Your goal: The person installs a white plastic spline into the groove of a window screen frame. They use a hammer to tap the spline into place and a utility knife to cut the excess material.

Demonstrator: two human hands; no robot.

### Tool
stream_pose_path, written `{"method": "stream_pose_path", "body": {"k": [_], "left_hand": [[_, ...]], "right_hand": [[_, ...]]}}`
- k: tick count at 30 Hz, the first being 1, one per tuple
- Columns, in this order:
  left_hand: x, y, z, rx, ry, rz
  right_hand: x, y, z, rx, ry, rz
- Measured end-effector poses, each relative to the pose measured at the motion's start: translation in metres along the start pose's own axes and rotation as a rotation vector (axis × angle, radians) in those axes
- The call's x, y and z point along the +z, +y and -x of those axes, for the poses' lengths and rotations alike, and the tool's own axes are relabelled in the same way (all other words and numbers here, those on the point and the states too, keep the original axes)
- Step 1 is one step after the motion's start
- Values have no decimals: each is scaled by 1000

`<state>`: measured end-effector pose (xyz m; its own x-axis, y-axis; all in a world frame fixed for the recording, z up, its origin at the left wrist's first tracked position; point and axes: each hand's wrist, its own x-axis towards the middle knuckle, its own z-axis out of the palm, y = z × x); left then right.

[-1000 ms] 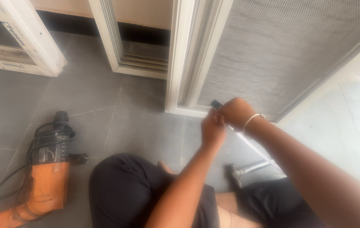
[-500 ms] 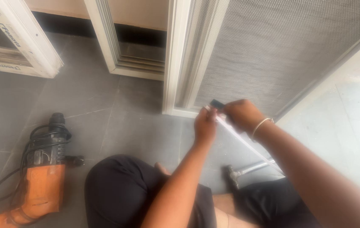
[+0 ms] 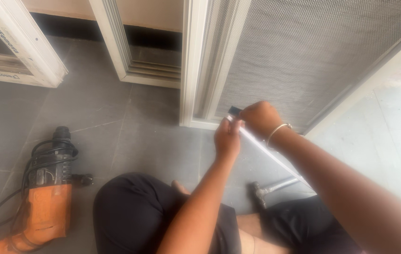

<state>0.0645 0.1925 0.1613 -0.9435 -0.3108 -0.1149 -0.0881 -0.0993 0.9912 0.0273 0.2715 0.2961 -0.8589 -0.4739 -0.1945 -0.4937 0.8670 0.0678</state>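
Both hands work at the mesh door (image 3: 323, 51) corner: left hand (image 3: 227, 137) pinches a thin strip (image 3: 261, 149), right hand (image 3: 259, 118) grips a dark tool (image 3: 234, 112) (probably a cutter), steadying it

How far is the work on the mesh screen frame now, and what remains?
Done: the mesh already sits in the white frame. In hand: both hands meet at its lower corner, the left hand steadying a thin strip, the right hand gripping a small dark tool. Left: the strip's far end is still loose over the floor; the hammer and drill lie unused.
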Motion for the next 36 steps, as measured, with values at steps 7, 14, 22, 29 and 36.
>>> {"method": "stream_pose_path", "body": {"k": [7,14,22,29,36], "left_hand": [[3,-8,-5,100,45,-94],[2,-12,-5,69,60,-121],[5,-2,4,100,79,-160],[3,-3,5,85,39,-181],[8,-8,4,191,72,-165]], "right_hand": [[-3,-4,-7,-2,-31,64],[-24,-26,-3,505,-188,-498],[-25,-31,-10,306,-252,-117],[-23,-26,-11,-77,-344,357],[-31,-22,-7,1,-376,201]]}}
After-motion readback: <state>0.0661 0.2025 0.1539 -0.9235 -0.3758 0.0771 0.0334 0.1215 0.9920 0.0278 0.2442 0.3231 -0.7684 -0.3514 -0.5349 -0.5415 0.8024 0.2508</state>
